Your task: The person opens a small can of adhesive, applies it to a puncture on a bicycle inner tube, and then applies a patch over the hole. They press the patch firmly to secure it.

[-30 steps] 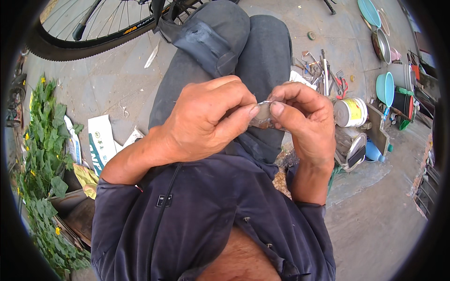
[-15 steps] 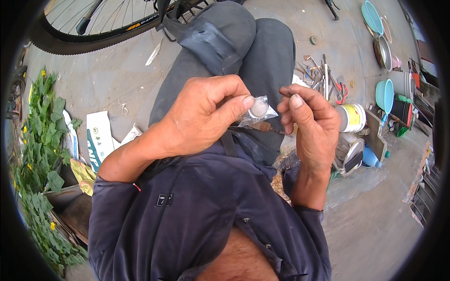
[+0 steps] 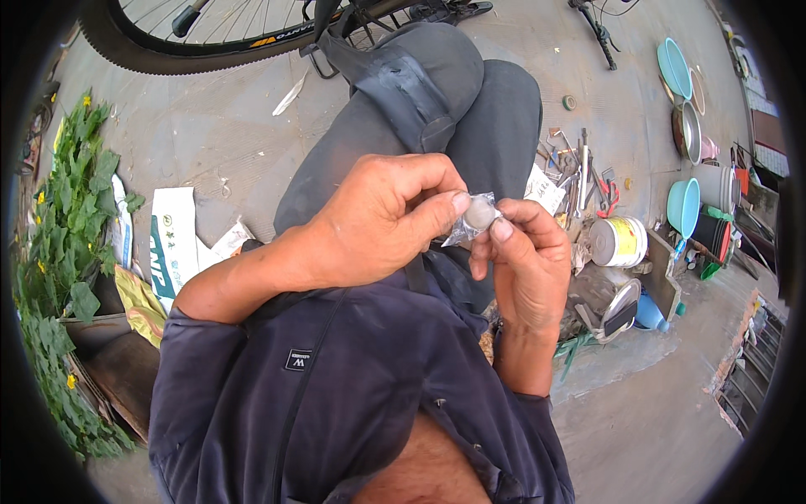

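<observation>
A small clear plastic packet (image 3: 479, 214) with a round whitish disc in it is held up above my lap. My left hand (image 3: 382, 210) pinches its left edge between thumb and forefinger. At the opposite edge my right hand (image 3: 531, 256) has thumb and fingertips closed on the packet, the other fingers curled below. Under the hands lie my dark trouser legs (image 3: 504, 126), with a dark shiny patch of material (image 3: 405, 92) across the left knee.
A bicycle wheel (image 3: 243, 55) stands at the far left. Tools (image 3: 579, 181) lie on the floor right of my knees, near a white bucket (image 3: 617, 242) and blue basins (image 3: 682, 208). Leafy plants (image 3: 71, 218) and a white bag (image 3: 172, 244) are at the left.
My right hand has moved left to the packet and now grips its right edge; before, it was apart from it. The packet and left hand have shifted slightly right and nearer.
</observation>
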`<action>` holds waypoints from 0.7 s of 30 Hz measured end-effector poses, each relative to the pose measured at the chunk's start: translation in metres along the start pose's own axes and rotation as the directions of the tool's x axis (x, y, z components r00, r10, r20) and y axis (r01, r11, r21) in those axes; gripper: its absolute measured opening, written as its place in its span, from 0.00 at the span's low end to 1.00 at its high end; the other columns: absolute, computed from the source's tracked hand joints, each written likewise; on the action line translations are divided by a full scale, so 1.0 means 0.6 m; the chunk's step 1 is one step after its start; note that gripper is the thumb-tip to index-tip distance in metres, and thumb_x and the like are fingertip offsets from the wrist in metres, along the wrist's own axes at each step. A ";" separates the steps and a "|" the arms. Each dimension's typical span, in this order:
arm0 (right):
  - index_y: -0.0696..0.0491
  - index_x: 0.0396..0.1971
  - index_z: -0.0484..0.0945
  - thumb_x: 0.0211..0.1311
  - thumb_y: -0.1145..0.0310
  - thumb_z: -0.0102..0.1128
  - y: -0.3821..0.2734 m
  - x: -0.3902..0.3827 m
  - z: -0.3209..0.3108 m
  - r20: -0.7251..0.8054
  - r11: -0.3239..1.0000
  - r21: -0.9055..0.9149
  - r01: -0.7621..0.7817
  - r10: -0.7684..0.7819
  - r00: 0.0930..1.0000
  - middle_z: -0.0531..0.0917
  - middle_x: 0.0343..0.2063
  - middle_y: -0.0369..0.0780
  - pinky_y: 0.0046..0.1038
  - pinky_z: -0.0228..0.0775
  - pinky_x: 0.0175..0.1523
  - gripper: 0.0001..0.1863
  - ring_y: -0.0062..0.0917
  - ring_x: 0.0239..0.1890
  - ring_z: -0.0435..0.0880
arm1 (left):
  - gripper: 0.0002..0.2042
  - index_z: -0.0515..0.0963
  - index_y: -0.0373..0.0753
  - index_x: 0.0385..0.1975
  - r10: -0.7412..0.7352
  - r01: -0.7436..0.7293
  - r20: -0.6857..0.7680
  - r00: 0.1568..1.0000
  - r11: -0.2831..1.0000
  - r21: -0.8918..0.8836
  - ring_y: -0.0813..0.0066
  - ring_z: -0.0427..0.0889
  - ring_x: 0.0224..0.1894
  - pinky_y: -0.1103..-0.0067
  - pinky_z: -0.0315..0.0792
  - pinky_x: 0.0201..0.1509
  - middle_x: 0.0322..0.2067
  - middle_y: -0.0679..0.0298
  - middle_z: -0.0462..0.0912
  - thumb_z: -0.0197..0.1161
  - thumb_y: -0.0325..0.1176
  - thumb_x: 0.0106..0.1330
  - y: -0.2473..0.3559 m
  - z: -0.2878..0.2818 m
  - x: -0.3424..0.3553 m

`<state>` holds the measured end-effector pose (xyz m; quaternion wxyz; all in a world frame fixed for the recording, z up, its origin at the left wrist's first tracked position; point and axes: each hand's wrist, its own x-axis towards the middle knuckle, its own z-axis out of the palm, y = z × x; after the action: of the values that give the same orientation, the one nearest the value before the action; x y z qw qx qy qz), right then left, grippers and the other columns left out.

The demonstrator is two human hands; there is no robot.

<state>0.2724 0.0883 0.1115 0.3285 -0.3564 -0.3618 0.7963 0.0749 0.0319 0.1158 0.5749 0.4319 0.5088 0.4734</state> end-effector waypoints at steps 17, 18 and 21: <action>0.59 0.46 0.79 0.67 0.76 0.58 0.015 -0.002 0.020 -0.010 0.993 0.115 -0.011 0.012 1.000 0.85 0.34 0.47 0.24 0.74 0.25 0.10 0.26 0.23 0.81 | 0.06 0.79 0.31 0.38 0.043 -0.043 -0.086 0.995 0.999 0.002 0.89 0.76 0.25 0.86 0.71 0.26 0.27 0.68 0.80 0.59 0.28 0.72 -0.009 -0.001 -0.010; 0.59 0.46 0.79 0.67 0.76 0.58 0.014 -0.001 0.021 -0.009 0.991 0.134 -0.019 0.020 1.000 0.85 0.34 0.47 0.24 0.74 0.25 0.09 0.26 0.23 0.81 | 0.06 0.79 0.31 0.38 0.038 -0.037 -0.092 0.995 0.999 0.011 0.88 0.76 0.25 0.86 0.71 0.26 0.27 0.68 0.80 0.59 0.28 0.71 -0.008 -0.001 -0.010; 0.60 0.45 0.79 0.67 0.75 0.58 0.010 0.007 0.026 -0.026 0.993 0.118 -0.006 0.009 1.000 0.84 0.33 0.46 0.24 0.73 0.24 0.09 0.25 0.23 0.81 | 0.06 0.79 0.31 0.39 0.088 -0.085 -0.105 0.991 0.996 0.035 0.88 0.77 0.25 0.86 0.71 0.26 0.27 0.68 0.80 0.60 0.28 0.71 -0.008 -0.001 -0.008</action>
<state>0.2560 0.0829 0.1129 0.3509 -0.3483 -0.3085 0.8127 0.0747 0.0264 0.1116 0.5191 0.4363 0.5269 0.5123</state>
